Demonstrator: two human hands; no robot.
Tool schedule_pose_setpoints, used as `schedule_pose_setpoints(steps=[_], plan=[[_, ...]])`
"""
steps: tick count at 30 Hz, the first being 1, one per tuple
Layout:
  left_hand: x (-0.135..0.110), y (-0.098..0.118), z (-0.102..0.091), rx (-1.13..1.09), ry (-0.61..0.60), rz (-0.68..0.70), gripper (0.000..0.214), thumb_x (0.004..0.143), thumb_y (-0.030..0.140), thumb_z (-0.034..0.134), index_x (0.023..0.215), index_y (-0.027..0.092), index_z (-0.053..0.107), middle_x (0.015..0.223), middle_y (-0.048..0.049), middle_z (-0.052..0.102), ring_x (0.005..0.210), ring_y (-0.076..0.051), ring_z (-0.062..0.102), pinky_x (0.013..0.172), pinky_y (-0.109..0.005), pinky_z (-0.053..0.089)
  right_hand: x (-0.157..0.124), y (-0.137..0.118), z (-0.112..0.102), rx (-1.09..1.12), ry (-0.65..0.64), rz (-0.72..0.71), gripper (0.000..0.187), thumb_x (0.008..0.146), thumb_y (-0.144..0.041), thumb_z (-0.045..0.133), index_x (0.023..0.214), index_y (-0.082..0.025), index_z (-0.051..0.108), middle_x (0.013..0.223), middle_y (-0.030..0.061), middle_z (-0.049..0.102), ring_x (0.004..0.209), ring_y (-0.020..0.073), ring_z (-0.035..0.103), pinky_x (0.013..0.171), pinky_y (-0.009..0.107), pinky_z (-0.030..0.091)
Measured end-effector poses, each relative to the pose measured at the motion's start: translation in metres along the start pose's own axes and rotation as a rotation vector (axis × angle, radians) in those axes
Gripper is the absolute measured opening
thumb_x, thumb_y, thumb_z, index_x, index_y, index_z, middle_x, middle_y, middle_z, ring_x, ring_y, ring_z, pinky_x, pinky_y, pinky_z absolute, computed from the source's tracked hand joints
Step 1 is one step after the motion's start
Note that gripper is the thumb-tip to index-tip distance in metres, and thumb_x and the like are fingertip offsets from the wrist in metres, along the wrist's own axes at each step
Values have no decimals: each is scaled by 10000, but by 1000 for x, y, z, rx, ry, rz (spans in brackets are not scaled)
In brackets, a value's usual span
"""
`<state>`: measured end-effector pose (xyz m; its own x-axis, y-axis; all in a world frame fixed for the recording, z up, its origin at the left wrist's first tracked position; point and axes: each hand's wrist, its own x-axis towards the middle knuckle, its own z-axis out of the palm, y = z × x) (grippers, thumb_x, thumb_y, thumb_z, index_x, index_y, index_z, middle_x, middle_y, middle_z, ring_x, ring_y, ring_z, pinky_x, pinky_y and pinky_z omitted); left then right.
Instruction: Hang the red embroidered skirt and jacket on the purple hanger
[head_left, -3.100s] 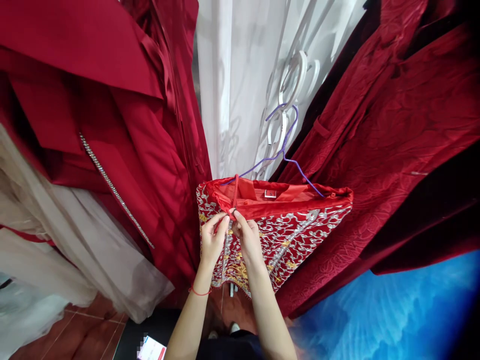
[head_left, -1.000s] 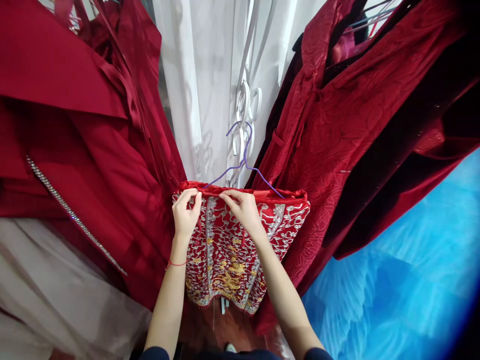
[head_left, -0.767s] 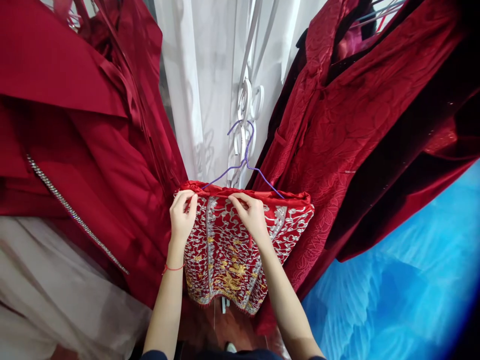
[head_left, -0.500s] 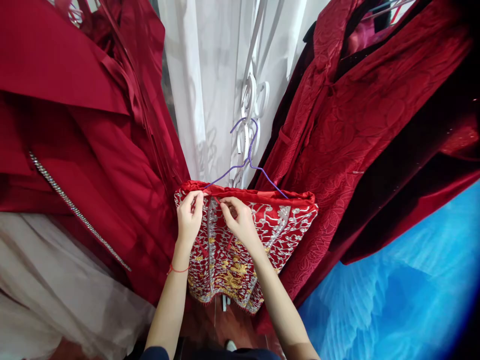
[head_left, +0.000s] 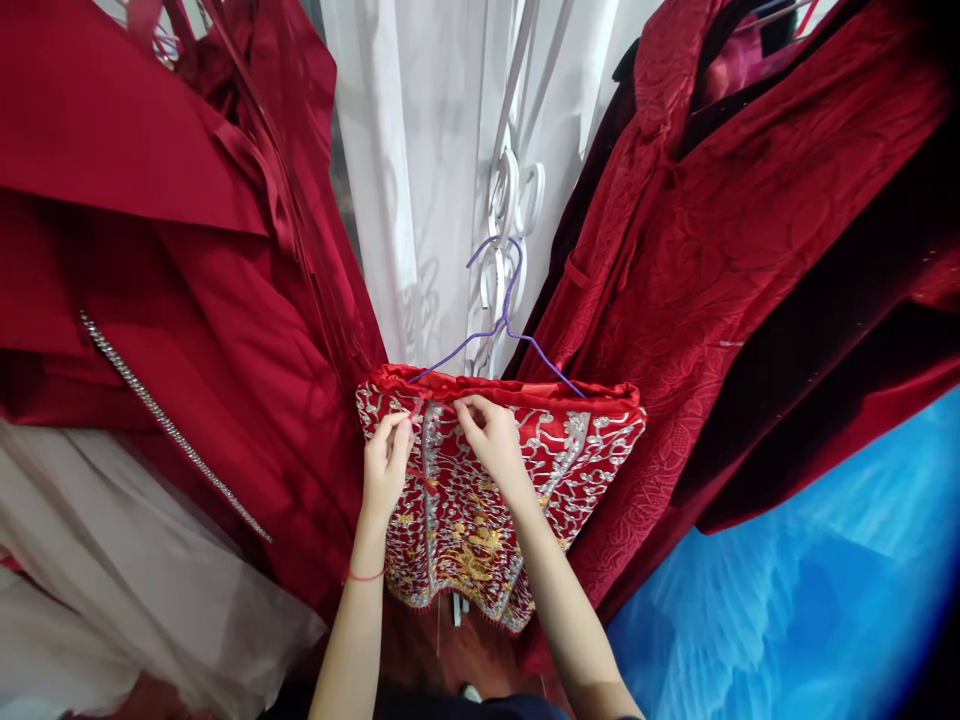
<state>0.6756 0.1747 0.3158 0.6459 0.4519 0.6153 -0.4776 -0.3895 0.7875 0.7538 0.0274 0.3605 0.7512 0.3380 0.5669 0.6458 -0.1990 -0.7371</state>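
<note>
A red skirt point(head_left: 480, 500) with silver and gold embroidery hangs in front of me, its gathered red waistband at the top. The purple wire hanger point(head_left: 506, 322) rises out of that waistband. At the waistband's left part, a thin red ribbon point(head_left: 421, 401) runs between my fingertips. My left hand point(head_left: 385, 470) pinches the ribbon just below the band, closed with thumb and forefinger together. Closed in a similar pinch, my right hand point(head_left: 496, 448) grips the ribbon's other side, a little to the right. The ribbon's far ends are partly hidden.
Dark red dresses point(head_left: 225, 300) hang close on the left, one with a jewelled trim. A patterned red dress point(head_left: 675, 290) hangs on the right, above bright blue fabric point(head_left: 810, 590). White scrolled metalwork point(head_left: 508, 190) stands behind the hanger, before a white curtain point(head_left: 435, 150).
My left hand has moved down and slightly away from the waistband, drawing the ribbon with it. My right hand stays at the band, still pinching. The whole view has shifted slightly.
</note>
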Motion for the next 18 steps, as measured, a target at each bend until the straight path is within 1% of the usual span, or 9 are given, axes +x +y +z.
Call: schedule_pose_setpoints(steps=[2, 4, 8, 9, 10, 12, 15, 17, 18], plan=[[-15, -14, -7, -26, 76, -46, 238, 983, 368, 496, 1099, 206, 626, 728, 15, 554, 642, -111, 528, 650, -230, 458, 2, 7, -5, -61, -43, -15, 256, 914, -353, 578, 807, -175, 729, 628, 6, 634, 552, 140, 518, 568, 256, 363], [-23, -20, -14, -56, 131, 10, 244, 979, 326, 476, 1084, 207, 662, 741, 0, 579, 678, -126, 548, 667, -248, 458, 4, 12, -12, -94, -113, -39, 222, 890, -338, 620, 809, -174, 745, 648, 11, 652, 562, 136, 522, 565, 249, 359], [-17, -11, -24, 174, -65, 155, 281, 920, 252, 493, 850, 209, 761, 763, -38, 644, 746, -167, 581, 715, -295, 457, 5, 9, -25, -71, -309, -103, 195, 873, -341, 665, 896, -186, 781, 688, 9, 684, 578, 123, 530, 590, 237, 391], [-12, -8, -24, 281, -44, 161, 251, 900, 248, 527, 859, 212, 772, 754, -33, 649, 722, -162, 572, 706, -292, 451, 4, 7, -28, -36, -376, -115, 201, 874, -353, 667, 896, -192, 785, 702, 8, 693, 584, 119, 537, 594, 235, 398], [-8, -5, -22, 362, 43, 158, 216, 884, 252, 566, 889, 214, 778, 736, -23, 644, 674, -148, 549, 676, -282, 441, 2, 5, -30, 15, -446, -118, 216, 878, -373, 664, 890, -197, 788, 706, 5, 697, 583, 116, 541, 588, 231, 401], [1, 1, -17, 390, 356, 155, 177, 870, 291, 628, 919, 207, 775, 713, -7, 634, 596, -120, 498, 610, -261, 418, -3, 1, -32, 150, -557, -101, 269, 884, -430, 652, 893, -201, 793, 701, 2, 698, 575, 111, 543, 556, 222, 397], [8, 7, -7, 198, 771, 184, 218, 884, 377, 643, 927, 204, 768, 779, -24, 661, 655, -129, 551, 633, -267, 451, -11, -3, -31, 345, -549, -51, 364, 880, -516, 635, 980, -204, 793, 740, 17, 706, 586, 112, 547, 542, 221, 423], [10, 11, -4, 48, 811, 215, 263, 884, 443, 640, 871, 212, 766, 762, -20, 645, 680, -138, 568, 632, -273, 457, -14, -6, -29, 398, -459, -30, 412, 884, -544, 623, 1051, -203, 782, 730, 17, 689, 586, 112, 535, 556, 227, 444], [11, 12, -3, -19, 698, 230, 300, 872, 482, 647, 807, 212, 762, 711, -11, 617, 656, -134, 557, 608, -268, 448, -14, -7, -28, 398, -415, -28, 430, 898, -550, 603, 1077, -200, 776, 701, 10, 665, 567, 107, 513, 548, 227, 439]])
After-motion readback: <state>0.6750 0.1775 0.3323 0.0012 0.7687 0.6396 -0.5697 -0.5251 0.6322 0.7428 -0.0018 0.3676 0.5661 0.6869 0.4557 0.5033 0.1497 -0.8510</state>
